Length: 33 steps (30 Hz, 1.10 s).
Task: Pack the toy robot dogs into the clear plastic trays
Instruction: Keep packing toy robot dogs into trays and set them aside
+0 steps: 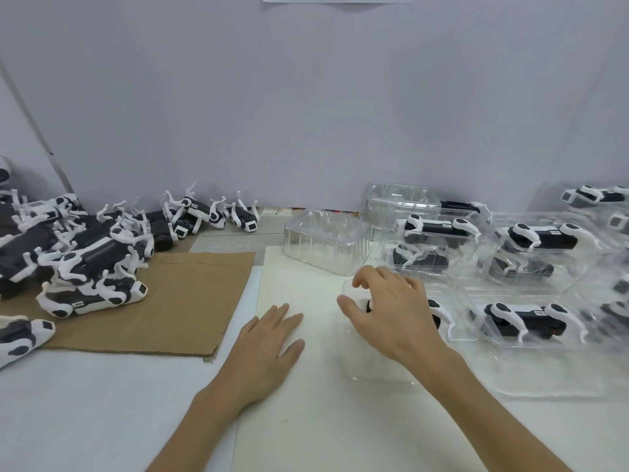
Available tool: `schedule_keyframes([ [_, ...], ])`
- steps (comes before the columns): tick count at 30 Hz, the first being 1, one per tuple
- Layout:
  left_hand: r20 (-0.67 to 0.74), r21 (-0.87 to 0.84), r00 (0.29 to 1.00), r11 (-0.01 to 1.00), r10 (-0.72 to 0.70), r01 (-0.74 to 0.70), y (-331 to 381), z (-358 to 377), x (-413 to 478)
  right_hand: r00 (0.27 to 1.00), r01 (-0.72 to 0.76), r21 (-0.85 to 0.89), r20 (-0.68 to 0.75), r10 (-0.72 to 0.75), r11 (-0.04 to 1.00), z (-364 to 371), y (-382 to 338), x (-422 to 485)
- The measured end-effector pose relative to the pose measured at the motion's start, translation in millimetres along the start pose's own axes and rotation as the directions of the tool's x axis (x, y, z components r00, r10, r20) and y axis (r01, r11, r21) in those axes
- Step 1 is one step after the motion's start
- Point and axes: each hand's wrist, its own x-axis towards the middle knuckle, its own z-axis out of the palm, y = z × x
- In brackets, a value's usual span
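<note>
My right hand (391,310) hovers with curled fingers over a clear plastic tray (367,373) that holds a black-and-white toy robot dog (439,315), mostly hidden under the hand; whether the fingers grip the dog I cannot tell. Flat on the white table, to the tray's left, lies my left hand (269,349) with straight fingers, holding nothing. A pile of loose robot dogs (85,260) sits at the left on brown cardboard (190,301). An empty clear tray (323,243) stands behind my right hand.
Several packed clear trays with dogs (531,318) fill the right side, some stacked. More loose dogs (218,216) lie along the grey back wall. A dog (20,335) lies at the left edge.
</note>
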Motion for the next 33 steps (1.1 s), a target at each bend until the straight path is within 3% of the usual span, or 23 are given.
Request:
schedule_keyframes([
  [7,-0.020,0.008,1.000,1.000,0.024,-0.024,-3.7,4.2,0.5,0.988,0.151,0.096,0.004,-0.152,0.984,-15.1,-22.3,53.8],
  [11,-0.027,0.001,0.999,1.000,0.026,-0.026,-4.7,3.8,1.8,0.980,0.192,0.027,0.039,-0.193,0.981,-2.6,-31.7,106.6],
  [16,-0.031,-0.015,0.999,0.999,0.029,-0.030,-5.3,4.1,2.1,0.954,0.215,-0.064,0.227,-0.196,0.974,30.0,-22.1,155.7],
  [20,-0.052,-0.045,0.998,0.998,0.036,-0.038,-5.4,2.9,1.9,0.939,0.170,-0.188,0.328,-0.102,0.967,52.7,-3.7,169.2],
  [23,-0.060,-0.059,0.998,0.997,0.035,-0.038,-5.2,2.3,2.1,0.961,0.158,-0.295,0.264,-0.079,0.942,67.3,2.0,174.1],
  [28,-0.072,-0.072,0.997,0.997,0.037,-0.042,-5.4,1.7,2.2,0.965,0.151,-0.259,0.248,-0.085,0.954,64.6,-3.3,180.7],
  [33,-0.095,-0.154,0.995,0.988,0.018,-0.033,-4.7,-1.2,2.5,0.977,0.145,-0.047,0.167,-0.136,0.988,42.9,-26.3,172.5],
])
